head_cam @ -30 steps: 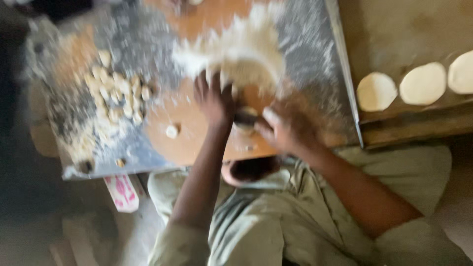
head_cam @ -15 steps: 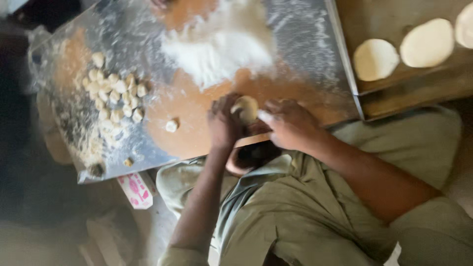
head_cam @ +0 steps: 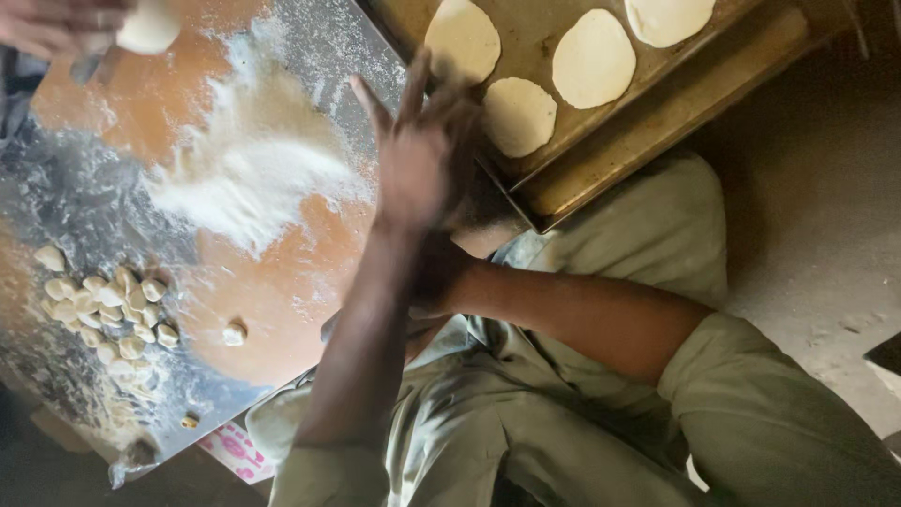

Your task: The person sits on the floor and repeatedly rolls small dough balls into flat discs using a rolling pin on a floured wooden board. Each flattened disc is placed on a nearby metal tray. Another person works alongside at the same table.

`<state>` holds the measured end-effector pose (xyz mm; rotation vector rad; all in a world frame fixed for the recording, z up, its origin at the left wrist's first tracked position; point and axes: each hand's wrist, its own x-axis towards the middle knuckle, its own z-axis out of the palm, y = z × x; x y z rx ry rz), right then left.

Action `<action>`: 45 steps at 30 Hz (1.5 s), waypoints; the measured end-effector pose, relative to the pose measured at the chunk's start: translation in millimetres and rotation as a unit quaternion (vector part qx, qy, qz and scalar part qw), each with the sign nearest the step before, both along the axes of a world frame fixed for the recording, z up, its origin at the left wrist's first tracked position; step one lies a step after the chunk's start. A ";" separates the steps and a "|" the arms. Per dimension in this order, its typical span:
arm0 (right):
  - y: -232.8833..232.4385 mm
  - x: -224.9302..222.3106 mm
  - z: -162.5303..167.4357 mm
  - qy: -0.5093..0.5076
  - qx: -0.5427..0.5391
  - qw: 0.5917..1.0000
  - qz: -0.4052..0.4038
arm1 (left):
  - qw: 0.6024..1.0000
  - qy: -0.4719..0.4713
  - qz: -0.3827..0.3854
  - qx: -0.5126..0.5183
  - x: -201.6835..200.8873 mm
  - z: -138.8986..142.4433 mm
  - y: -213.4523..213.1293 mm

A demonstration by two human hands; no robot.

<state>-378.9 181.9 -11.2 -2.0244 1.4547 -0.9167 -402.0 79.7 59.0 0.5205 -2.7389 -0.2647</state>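
My left hand [head_cam: 418, 155] is raised over the edge of the round wooden board [head_cam: 282, 291], blurred, its back toward me and its fingers spread. Nothing shows in it. My right hand [head_cam: 477, 205] lies mostly hidden behind the left hand and wrist, near the corner of the metal tray [head_cam: 601, 155]; its grip is unclear. A loose heap of flour [head_cam: 253, 169] lies on the board just left of my hands. One small dough piece [head_cam: 235, 333] sits alone on the board. A cluster of several dough balls [head_cam: 103, 310] rests on the floured metal sheet [head_cam: 75, 207].
Several flattened dough rounds [head_cam: 519, 115] lie on the tray at the upper right. Another person's hand [head_cam: 52, 23] at the top left holds a white lump [head_cam: 148, 26]. A pink and white packet [head_cam: 239, 451] lies below the sheet. A dusty floor [head_cam: 826, 235] is at the right.
Both my hands have lifted off the board, where they worked a dough piece, and moved up toward the tray corner. The left hand's fingers have spread. The view has closed in.
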 end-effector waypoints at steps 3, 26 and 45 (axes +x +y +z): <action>-1.6 2.1 0.9 -0.003 -0.006 1.000 -0.001 | 0.991 0.021 0.071 0.110 96.5 -26.5 8.1; -27.3 33.7 55.5 0.173 0.093 0.978 -0.076 | 0.825 0.032 0.536 0.177 390.0 -22.4 -25.3; -32.0 10.8 50.9 0.115 0.044 0.988 0.089 | 0.955 -0.081 0.173 0.227 241.9 -46.5 -33.1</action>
